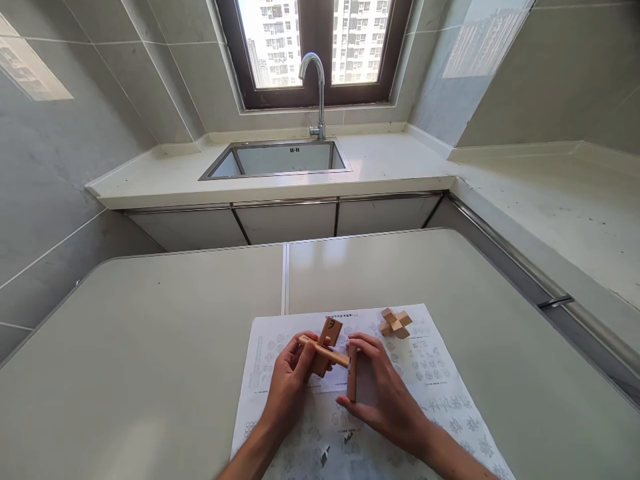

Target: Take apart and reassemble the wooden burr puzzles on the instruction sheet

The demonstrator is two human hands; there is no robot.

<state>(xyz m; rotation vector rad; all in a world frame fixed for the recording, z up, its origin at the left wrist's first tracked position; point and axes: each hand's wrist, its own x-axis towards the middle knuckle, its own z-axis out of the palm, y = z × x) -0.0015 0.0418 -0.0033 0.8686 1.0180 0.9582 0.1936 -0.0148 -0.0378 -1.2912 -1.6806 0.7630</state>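
Right hand (387, 390): gripped a wooden bar (352, 380) end to end, over the printed sheet (435, 347).
Left hand (290, 381): pinched crossed wooden pieces (326, 351), right beside it!
Wooden bar: looked light, stiff, smooth to me; ends seemed surest.
Wooden knot (396, 325): sat beyond.

Left hand (291, 373) and right hand (387, 397) holding wooden parts above a printed sheet (430, 357).
The left grips crossed wooden pieces (331, 355), one end aimed toward four o'clock; the right pinches a single block (353, 379) on edge, running twelve to six. A small interlocked burr (397, 323) sits on the sheet at one o'clock from the right hand. The sheet lies on the pale counter (125, 347); a sink (280, 160) and faucet (321, 100) stand at twelve.
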